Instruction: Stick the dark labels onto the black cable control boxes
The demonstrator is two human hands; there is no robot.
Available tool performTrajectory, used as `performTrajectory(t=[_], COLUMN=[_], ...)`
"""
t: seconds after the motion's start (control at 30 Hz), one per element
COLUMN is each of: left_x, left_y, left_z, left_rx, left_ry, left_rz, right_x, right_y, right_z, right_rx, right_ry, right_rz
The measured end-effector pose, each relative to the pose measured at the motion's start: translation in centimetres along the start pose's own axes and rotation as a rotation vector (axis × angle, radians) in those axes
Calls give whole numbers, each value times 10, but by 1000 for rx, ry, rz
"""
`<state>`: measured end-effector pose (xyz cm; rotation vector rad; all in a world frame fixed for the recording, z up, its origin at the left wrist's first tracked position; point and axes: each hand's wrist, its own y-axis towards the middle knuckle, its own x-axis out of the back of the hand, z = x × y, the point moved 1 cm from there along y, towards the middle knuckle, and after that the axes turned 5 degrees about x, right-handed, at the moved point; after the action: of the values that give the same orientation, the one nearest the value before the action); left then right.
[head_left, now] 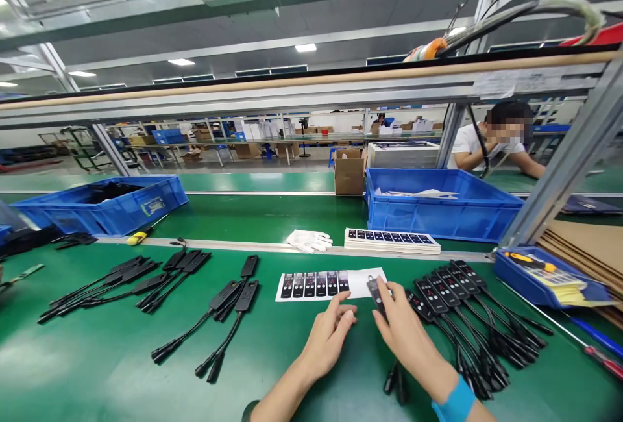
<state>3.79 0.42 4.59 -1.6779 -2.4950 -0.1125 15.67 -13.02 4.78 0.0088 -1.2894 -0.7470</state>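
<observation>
My right hand (402,321), with a blue band at the wrist, grips a small black controller box (376,295); its cable ends hang out below the hand. My left hand (328,334) has its fingers apart and slightly bent, nothing in them, just below a white label sheet (360,283). Several black printed labels (310,284) remain on the left part of that sheet; its right part is bare. To the right lies a row of labelled controllers (440,292) with forked cables. On the left are several plain black controllers (247,297), also cabled.
Behind the sheet are a white glove (309,240) and a stack of label sheets (392,241). Blue bins (442,214) stand farther back. A small blue tray (516,279) and a screwdriver (603,360) are at right. Another person (506,143) sits across the bench.
</observation>
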Motion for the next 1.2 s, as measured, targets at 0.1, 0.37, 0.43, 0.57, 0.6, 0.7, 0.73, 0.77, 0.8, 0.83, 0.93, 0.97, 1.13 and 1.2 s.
performTrajectory(t=[0.1,0.37,0.43,0.57,0.6,0.7,0.73,0.77,0.8,0.83,0.93,0.97,1.13,1.2], left_x=[16,23,21,23,23,25,25,25,25,25,35,42,104,124], left_y=[4,7,6,6,6,8,8,8,9,9,13,13,-1,-11], left_z=[1,6,6,9,11,19,21,23,24,24,17,14,-2,-5], left_rx=[-150,153,156,129,119,80,64,44,23,1,-23,-7,208,286], left_ry=[549,1144,1153,1124,1106,1030,993,950,910,877,843,849,889,897], left_rz=[-186,-242,-221,-236,-242,-276,-292,-309,-330,-352,-459,-522,-949,-1033], right_x=[18,21,8,-26,-34,-43,-41,-38,-33,-27,-11,-8,-10,-14], right_y=[0,14,35,75,81,88,86,83,79,73,53,45,12,5], right_z=[-25,-35,-25,-10,-7,0,2,5,7,9,8,6,-8,-10], right_rx=[-76,-51,-13,43,46,56,69,84,102,118,107,84,-29,-59], right_ry=[-401,-466,-265,-77,-38,76,117,158,198,232,354,402,545,563], right_rz=[75,71,96,96,81,12,-17,-47,-76,-103,-203,-237,-310,-301])
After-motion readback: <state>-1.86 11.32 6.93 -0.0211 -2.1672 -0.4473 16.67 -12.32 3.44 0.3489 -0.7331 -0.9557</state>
